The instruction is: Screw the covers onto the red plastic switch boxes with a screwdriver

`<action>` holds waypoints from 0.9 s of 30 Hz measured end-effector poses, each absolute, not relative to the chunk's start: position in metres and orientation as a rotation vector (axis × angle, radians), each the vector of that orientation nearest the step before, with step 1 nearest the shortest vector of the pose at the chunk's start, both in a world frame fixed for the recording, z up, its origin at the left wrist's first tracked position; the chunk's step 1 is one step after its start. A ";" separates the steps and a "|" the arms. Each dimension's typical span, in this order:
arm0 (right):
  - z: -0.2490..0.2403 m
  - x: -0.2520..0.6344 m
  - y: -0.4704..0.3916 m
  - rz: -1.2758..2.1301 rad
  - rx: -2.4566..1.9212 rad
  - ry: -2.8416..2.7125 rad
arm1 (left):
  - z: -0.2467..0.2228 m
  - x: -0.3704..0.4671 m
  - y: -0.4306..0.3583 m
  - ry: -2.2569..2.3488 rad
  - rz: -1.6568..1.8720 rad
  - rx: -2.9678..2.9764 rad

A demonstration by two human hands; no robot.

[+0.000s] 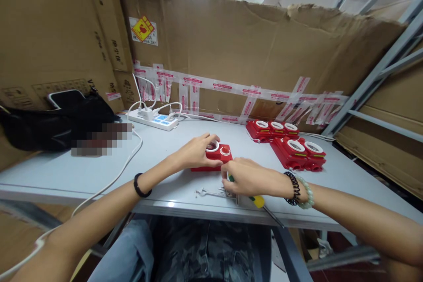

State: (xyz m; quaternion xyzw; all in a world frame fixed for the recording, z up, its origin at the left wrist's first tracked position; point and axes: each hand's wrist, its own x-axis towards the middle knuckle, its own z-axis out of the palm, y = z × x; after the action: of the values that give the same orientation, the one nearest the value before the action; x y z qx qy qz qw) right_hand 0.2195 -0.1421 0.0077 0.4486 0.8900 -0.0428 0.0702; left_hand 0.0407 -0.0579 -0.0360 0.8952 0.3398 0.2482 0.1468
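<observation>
My left hand [197, 152] grips a red box [214, 157] from its left side, fingers curled over the top and thumb along the front. The box lies on the table and has a white-ringed round window, partly under my fingers, and a smaller round fitting. Just right of the box, my right hand [246, 176] is closed, its fingertips by the box's front corner. A screwdriver [258, 202] with a yellow and green handle runs through this hand, its shaft pointing back toward me. Whether the fingertips pinch anything else is hidden. Small metal parts [214, 192] lie below my hands.
More red boxes with white rings [287, 152] stand at the right, with others [271, 130] behind. A white power strip [153, 118] with plugs sits at the back left. A white cable [132, 158] crosses the left side, near a black bag [62, 119]. Cardboard [247, 48] walls the back.
</observation>
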 end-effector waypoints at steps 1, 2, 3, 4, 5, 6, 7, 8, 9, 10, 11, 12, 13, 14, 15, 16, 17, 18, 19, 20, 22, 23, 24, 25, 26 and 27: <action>0.009 0.221 -0.143 -0.147 1.335 2.668 | -0.036 0.041 -0.058 0.978 0.713 2.574; 0.010 0.222 -0.144 -0.169 1.314 2.655 | -0.036 0.041 -0.058 0.979 0.711 2.572; 0.010 0.223 -0.144 -0.195 1.290 2.644 | -0.036 0.041 -0.058 0.981 0.711 2.570; 0.010 0.224 -0.145 -0.216 1.269 2.641 | -0.036 0.041 -0.058 0.983 0.710 2.569; 0.009 0.224 -0.146 -0.226 1.256 2.646 | -0.036 0.041 -0.058 0.985 0.709 2.567; 0.009 0.225 -0.146 -0.227 1.249 2.653 | -0.036 0.040 -0.057 0.985 0.709 2.566; 0.008 0.225 -0.146 -0.226 1.243 2.659 | -0.036 0.040 -0.057 0.985 0.711 2.564; 0.007 0.225 -0.146 -0.222 1.241 2.665 | -0.037 0.040 -0.057 0.982 0.714 2.560; 0.006 0.225 -0.147 -0.220 1.243 2.672 | -0.037 0.040 -0.057 0.979 0.718 2.555; 0.006 0.224 -0.147 -0.220 1.246 2.675 | -0.037 0.040 -0.056 0.976 0.719 2.550; 0.005 0.223 -0.147 -0.220 1.246 2.677 | -0.038 0.040 -0.056 0.976 0.721 2.545; 0.004 0.222 -0.147 -0.218 1.243 2.680 | -0.038 0.040 -0.056 0.976 0.722 2.543; 0.002 0.222 -0.148 -0.213 1.239 2.682 | -0.038 0.040 -0.056 0.978 0.724 2.542; 0.001 0.221 -0.149 -0.208 1.233 2.682 | -0.037 0.040 -0.056 0.980 0.724 2.542; 0.000 0.220 -0.149 -0.201 1.227 2.680 | -0.037 0.040 -0.057 0.983 0.725 2.544; 0.000 0.220 -0.150 -0.192 1.225 2.678 | -0.037 0.040 -0.057 0.986 0.724 2.546; 0.000 0.220 -0.151 -0.185 1.226 2.676 | -0.036 0.040 -0.057 0.990 0.721 2.547; 0.001 0.220 -0.152 -0.182 1.229 2.678 | -0.036 0.040 -0.058 0.992 0.719 2.547; 0.003 0.220 -0.152 -0.181 1.240 2.687 | -0.036 0.040 -0.058 0.991 0.720 2.547; 0.006 0.220 -0.152 -0.182 1.261 2.702 | -0.036 0.040 -0.058 0.983 0.724 2.546; 0.014 0.221 -0.150 -0.189 1.343 2.748 | -0.036 0.039 -0.057 0.953 0.746 2.543; 0.020 0.223 -0.149 -0.196 1.406 2.773 | -0.037 0.039 -0.057 0.937 0.760 2.541; 0.026 0.226 -0.147 -0.207 1.478 2.800 | -0.037 0.038 -0.056 0.924 0.772 2.537; 0.032 0.229 -0.145 -0.222 1.564 2.836 | -0.037 0.038 -0.056 0.915 0.782 2.530; 0.038 0.233 -0.142 -0.242 1.647 2.864 | -0.036 0.038 -0.056 0.910 0.789 2.522; 0.043 0.237 -0.140 -0.250 1.743 2.905 | -0.036 0.037 -0.057 0.907 0.793 2.513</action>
State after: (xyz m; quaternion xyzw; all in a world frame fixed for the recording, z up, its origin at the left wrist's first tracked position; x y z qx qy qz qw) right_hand 0.2369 -0.1400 0.0427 0.5090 0.8481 -0.0729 -0.1274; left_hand 0.0375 -0.0567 -0.0362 0.8875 0.3204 0.2802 0.1765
